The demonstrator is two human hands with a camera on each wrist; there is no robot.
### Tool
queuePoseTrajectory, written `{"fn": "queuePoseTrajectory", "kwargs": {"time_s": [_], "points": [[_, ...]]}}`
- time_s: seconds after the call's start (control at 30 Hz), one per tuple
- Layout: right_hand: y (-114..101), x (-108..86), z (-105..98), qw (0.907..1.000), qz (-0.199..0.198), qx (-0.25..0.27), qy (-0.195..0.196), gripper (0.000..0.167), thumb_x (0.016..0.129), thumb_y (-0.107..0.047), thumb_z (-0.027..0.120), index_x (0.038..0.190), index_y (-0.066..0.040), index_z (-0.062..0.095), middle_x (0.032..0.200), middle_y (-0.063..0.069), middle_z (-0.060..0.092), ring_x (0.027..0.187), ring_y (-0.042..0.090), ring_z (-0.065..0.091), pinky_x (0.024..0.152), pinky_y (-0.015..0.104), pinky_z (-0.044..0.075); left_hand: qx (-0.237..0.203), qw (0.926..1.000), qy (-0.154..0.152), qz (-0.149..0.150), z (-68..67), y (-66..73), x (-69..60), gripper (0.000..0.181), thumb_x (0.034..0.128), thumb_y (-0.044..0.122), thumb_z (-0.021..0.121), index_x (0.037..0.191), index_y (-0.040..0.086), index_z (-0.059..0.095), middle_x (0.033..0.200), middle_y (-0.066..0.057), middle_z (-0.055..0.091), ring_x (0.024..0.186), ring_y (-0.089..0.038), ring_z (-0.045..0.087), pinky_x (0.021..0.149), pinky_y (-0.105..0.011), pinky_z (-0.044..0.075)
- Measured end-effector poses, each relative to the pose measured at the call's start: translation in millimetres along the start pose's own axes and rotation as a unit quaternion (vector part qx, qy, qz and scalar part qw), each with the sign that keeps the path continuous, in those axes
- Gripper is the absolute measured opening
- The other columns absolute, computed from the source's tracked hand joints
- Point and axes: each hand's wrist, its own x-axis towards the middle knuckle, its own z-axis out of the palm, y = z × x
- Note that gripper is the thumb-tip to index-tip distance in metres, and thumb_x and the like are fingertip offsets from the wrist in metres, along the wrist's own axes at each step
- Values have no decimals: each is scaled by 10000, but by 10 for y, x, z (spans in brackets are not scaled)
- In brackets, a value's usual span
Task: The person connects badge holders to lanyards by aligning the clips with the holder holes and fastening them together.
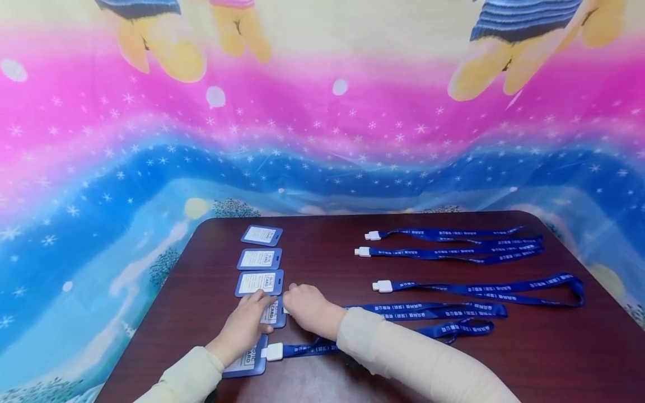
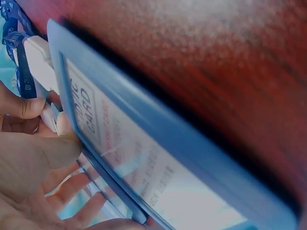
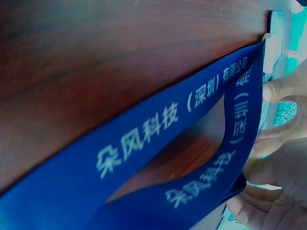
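My left hand (image 1: 247, 322) holds a blue-framed ID card holder (image 1: 275, 313), second from the front in the left column, with the thumb by its slotted end. At that end my right hand (image 1: 314, 308) pinches a white lanyard clip (image 2: 49, 117), mostly hidden by fingers. Its blue lanyard (image 1: 428, 310) trails right across the table. Whether the clip is through the slot cannot be seen. Closest to me lies another card holder (image 2: 168, 139) with a white clip (image 1: 274, 351) joined to its end and a blue lanyard (image 3: 158, 127) running from it.
Farther back in the column lie three more card holders, the nearest (image 1: 259, 283) just beyond my left hand. Three blue lanyards with white clips, one lanyard (image 1: 484, 289) among them, stretch along the right side of the dark wooden table (image 1: 166, 336). A printed curtain (image 1: 322, 129) hangs behind.
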Motion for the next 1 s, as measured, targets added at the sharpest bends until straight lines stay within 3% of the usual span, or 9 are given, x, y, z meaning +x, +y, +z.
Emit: {"fn": "queuePoseTrajectory", "kwargs": {"time_s": [0.23,0.47,0.73,1.0], "points": [[-16,20,7,9997,155,202,-58,144,934,-185,709,1056,-140,770,845,13,670,770,114,656,657,227,557,-135,9999,47,-26,23,14,-10,552,740,71,855,1247,-13,652,1160,-98,602,1049,-291,543,883,-481,528],[-44,21,-23,9998,147,153,-35,125,922,-132,705,1023,-157,776,850,-4,678,785,107,648,639,229,549,-155,9997,176,80,11,11,-29,535,735,76,835,1228,-28,655,1121,-86,606,999,-275,547,768,-494,534],[-70,33,-55,9996,160,202,-104,134,920,-130,711,1031,-170,776,852,-17,680,798,101,649,648,222,546,-144,9997,180,44,4,2,-46,534,743,76,830,1238,-16,653,1150,-92,610,1060,-308,556,821,-520,529],[-83,40,-68,9995,240,180,-132,149,914,-144,724,1047,-187,775,863,-26,684,810,95,649,644,218,547,-96,9995,236,207,-7,4,-17,538,723,68,848,1222,-14,665,1094,-67,602,984,-266,550,788,-457,536]]}}
